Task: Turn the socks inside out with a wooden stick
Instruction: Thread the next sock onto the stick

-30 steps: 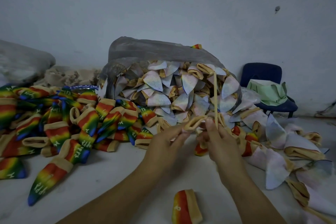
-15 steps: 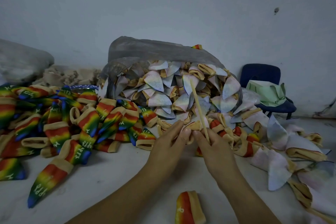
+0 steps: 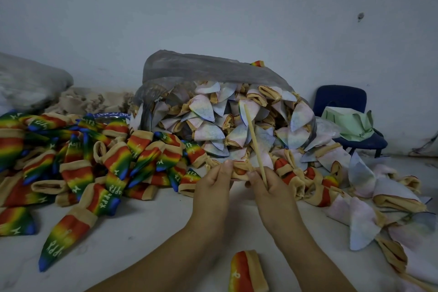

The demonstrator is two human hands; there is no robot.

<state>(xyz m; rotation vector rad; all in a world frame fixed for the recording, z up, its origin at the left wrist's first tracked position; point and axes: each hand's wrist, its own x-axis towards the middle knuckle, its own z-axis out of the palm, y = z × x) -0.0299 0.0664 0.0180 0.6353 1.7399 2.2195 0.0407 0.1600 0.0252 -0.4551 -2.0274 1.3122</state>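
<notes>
My left hand [image 3: 213, 187] and my right hand [image 3: 270, 187] pinch the tan cuff of one sock [image 3: 240, 168] between them, above the white surface. My right hand also grips a thin wooden stick [image 3: 254, 142], which leans up and to the left over the pile. Behind them, pale inside-out socks [image 3: 208, 130] spill from a grey plastic bag [image 3: 201, 69]. Rainbow socks [image 3: 118, 159] with white letters lie heaped on the left.
More pale socks [image 3: 360, 220] trail along the right side. One rainbow sock [image 3: 246, 272] lies near my forearms at the bottom. A blue chair [image 3: 343, 102] with a green bag [image 3: 350, 123] stands at the back right. A grey sack [image 3: 28, 80] lies far left.
The stick has tilted from nearly upright to leaning left. Both hands have come closer together on the sock's cuff and sunk a little.
</notes>
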